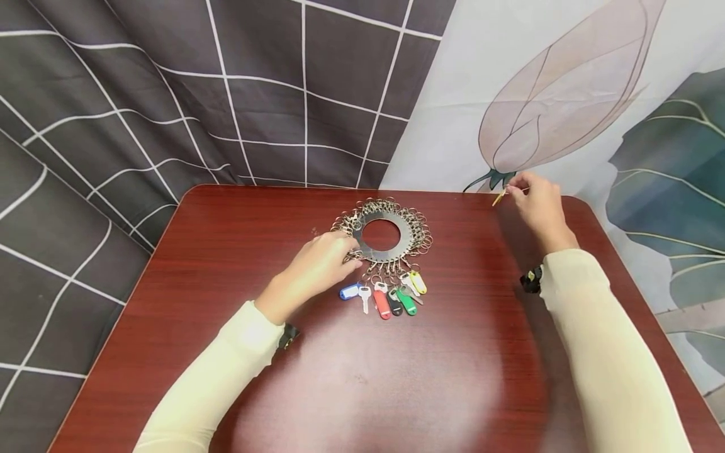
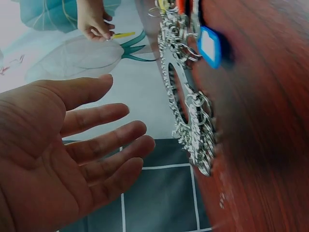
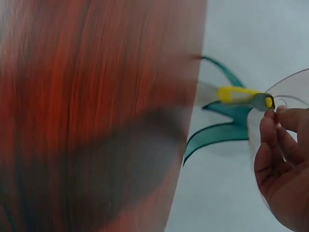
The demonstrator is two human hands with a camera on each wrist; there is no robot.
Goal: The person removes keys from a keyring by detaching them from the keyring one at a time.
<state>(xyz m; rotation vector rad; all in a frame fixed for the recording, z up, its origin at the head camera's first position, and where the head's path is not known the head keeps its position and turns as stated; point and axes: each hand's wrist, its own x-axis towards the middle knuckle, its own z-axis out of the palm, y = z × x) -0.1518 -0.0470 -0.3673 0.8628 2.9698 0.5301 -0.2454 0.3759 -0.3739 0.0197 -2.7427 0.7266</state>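
Note:
A flat metal key-holder ring (image 1: 365,253) lies on the table, its rim lined with several small clips and split rings. Along its near side hang several keys (image 1: 365,299) with coloured tags: blue (image 1: 350,291), red (image 1: 382,304), black (image 1: 394,302), green (image 1: 406,301) and yellow (image 1: 418,282). My left hand (image 2: 72,150) hovers by the ring's left side with loosely spread fingers and holds nothing. Far to the right, my right hand (image 1: 537,202) pinches the small split ring of a key (image 3: 260,100) with a yellow tag (image 3: 234,94), which dangles above the table's back edge.
The dark red wooden table (image 1: 187,277) has rounded back corners. Right behind it hang a dark checked cloth (image 1: 266,113) and a pale cloth with a printed flower (image 1: 544,100). A dark wrist camera (image 1: 531,280) shows under the right sleeve.

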